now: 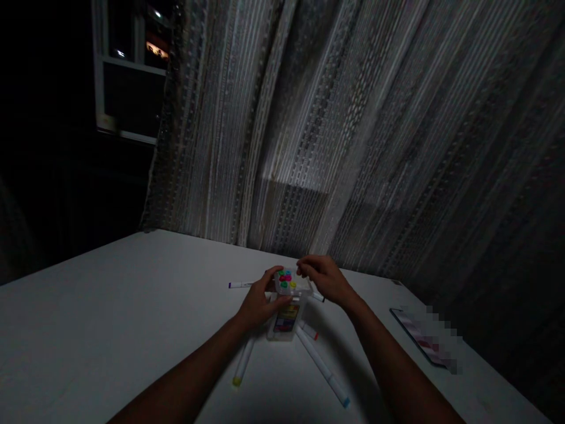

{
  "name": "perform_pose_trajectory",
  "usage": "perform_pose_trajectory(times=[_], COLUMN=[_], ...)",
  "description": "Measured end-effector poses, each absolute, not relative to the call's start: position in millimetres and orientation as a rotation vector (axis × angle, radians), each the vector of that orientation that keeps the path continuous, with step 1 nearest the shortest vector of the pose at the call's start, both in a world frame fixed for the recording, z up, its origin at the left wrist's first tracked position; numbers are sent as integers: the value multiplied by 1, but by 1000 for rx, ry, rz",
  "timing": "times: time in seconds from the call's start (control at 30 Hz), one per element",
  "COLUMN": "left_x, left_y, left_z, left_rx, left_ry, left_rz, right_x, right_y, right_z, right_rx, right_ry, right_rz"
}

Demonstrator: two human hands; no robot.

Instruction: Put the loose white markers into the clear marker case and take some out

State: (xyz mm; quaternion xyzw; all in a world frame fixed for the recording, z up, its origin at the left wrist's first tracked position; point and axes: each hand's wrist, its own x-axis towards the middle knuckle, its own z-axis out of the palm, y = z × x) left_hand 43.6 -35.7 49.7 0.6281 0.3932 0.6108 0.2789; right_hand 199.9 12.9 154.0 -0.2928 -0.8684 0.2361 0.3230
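A clear plastic marker case (pixel 282 318) with a printed label stands on the white table. Several markers are packed inside it, and their coloured cap ends (pixel 288 278) in green, blue, red, pink and yellow show at the top left of the opening. My left hand (pixel 260 299) grips the case by its upper left side, thumb across the front. Over the right part of the opening, my right hand (pixel 322 275) has its fingers curled together; whatever they may hold is hidden.
Around the case lie loose markers: yellow-ended (pixel 244 362), blue-ended (pixel 324 370), red-ended (pixel 309 331) and purple-ended (pixel 239 285). A phone-like device (pixel 417 338), partly pixelated, rests at right on the white table (pixel 110 306). Behind hangs a patterned curtain (pixel 291 129).
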Motion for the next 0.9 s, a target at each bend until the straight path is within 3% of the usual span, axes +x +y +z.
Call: perform_pose_trajectory(times=[0.17, 0.33, 0.43, 0.7, 0.9], left_x=[44, 42, 42, 41, 40], left_y=[-37, -34, -33, -30, -29], left_z=[50, 44, 43, 40, 38], left_rx=[1683, 1684, 1686, 1723, 1731], left_ry=[1094, 1118, 1113, 1174, 1211], left_rz=[1621, 1619, 1602, 1588, 1614], right_x=[224, 235, 238, 241, 239], right_y=[36, 58, 58, 53, 50], right_z=[115, 54, 28, 20, 22], right_rx=[-972, -1379, -1412, -1474, -1277], right_ry=[-2006, -2123, -2180, -2411, -2425], right_rz=[581, 257, 107, 170, 350])
